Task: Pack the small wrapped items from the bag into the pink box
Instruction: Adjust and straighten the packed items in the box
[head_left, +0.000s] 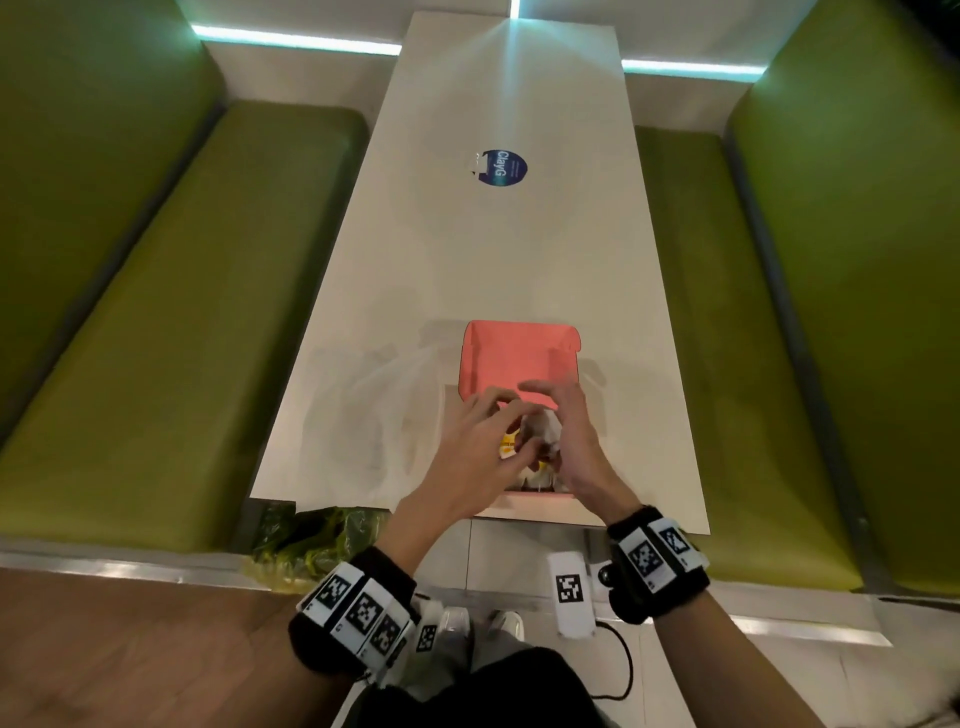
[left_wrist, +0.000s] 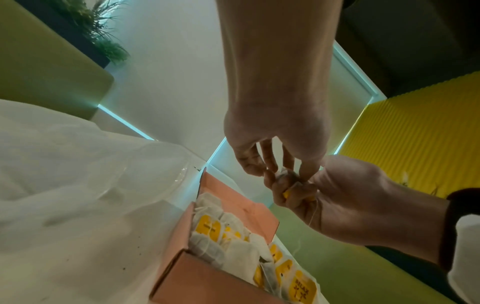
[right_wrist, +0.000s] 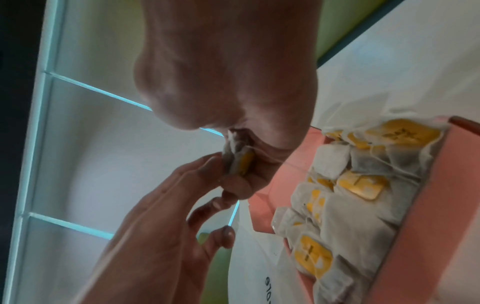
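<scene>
Left hand (left_wrist: 275, 144) and right hand (left_wrist: 345, 197) both pinch one tea bag (right_wrist: 237, 158) above the pink box (head_left: 511, 358). The box sits on the bench (head_left: 493, 260) beside one clear bag (head_left: 374, 410); its tea bags (left_wrist: 233, 246) cannot be counted exactly.

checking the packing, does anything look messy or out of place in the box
Yes: the tea bags in the pink box lie jumbled at mixed angles, strings tangled, heaped to the rim at one end. Nothing looks torn or spilled.
</scene>
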